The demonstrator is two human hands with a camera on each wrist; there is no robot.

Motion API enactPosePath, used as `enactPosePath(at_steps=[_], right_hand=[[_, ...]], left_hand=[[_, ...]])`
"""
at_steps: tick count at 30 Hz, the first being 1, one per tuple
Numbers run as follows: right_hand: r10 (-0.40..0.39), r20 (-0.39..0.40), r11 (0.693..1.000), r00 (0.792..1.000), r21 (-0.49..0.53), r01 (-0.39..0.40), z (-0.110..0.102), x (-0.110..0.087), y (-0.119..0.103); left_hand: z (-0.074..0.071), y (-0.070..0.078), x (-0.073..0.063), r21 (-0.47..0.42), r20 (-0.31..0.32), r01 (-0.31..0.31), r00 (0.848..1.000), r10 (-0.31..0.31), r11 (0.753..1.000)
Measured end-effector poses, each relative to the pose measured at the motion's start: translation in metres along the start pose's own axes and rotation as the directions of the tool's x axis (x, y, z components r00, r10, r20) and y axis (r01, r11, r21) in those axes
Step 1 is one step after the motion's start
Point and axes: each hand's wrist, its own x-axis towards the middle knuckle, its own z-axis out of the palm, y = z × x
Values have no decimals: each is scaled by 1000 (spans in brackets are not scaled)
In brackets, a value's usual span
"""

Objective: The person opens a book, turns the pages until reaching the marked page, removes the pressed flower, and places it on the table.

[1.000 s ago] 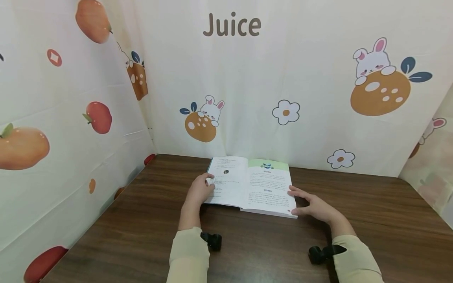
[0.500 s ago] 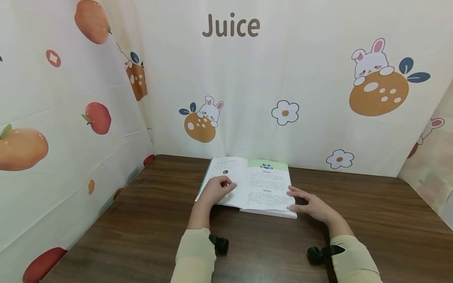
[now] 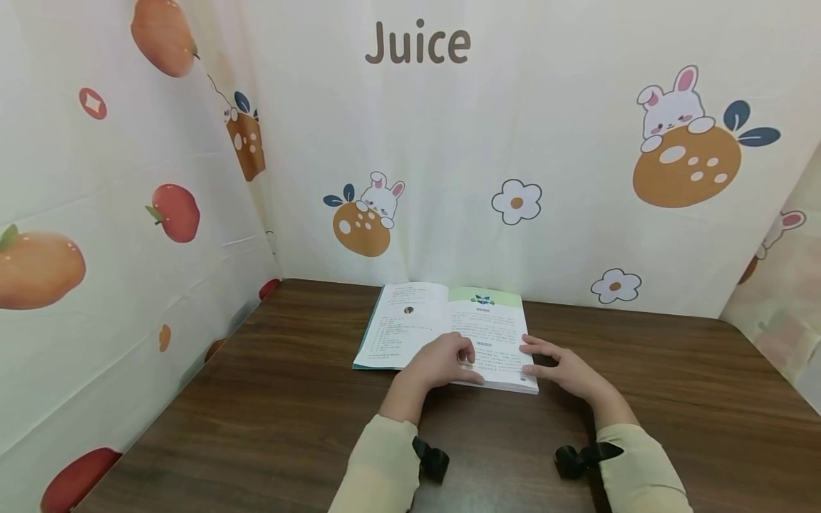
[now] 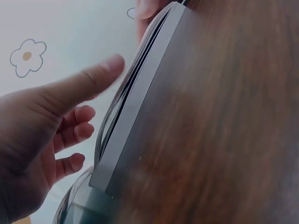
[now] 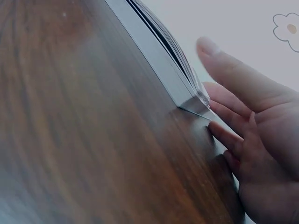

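An open book (image 3: 403,331) with printed pages lies on the table, its right page topped by a green band. Over the lower part of that right page is my left hand (image 3: 439,362), loosely bent. In the left wrist view its thumb (image 4: 93,80) points along the page edges, with the other fingers apart from it and nothing between them. At the book's right edge is my right hand (image 3: 574,372). Its fingertips sit right at the page edges in the right wrist view, while the thumb (image 5: 229,63) is raised above the corner.
The brown wooden table (image 3: 256,420) extends around the book. Behind it hangs a white curtain (image 3: 442,142) printed with fruit, rabbits and flowers, close to the book's far edge. Black wrist cameras are strapped over both sleeves (image 3: 378,463).
My left hand has moved right, from the left page's outer edge across to the lower right page. The left page lies uncovered now. My right hand has stayed at the right edge.
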Motion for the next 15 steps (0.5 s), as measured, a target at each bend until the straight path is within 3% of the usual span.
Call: enactPosePath(at_steps=[4,15], right_hand=[[-8,27,1000,1000,28,8,-1,-2,0],[25,-13,1000,1000,8,-25,1,0,-1]], left_hand=[[5,0,2,61,3,-4,1000,3,998],[3,-5,1,49,-33,32,999,-30,998]])
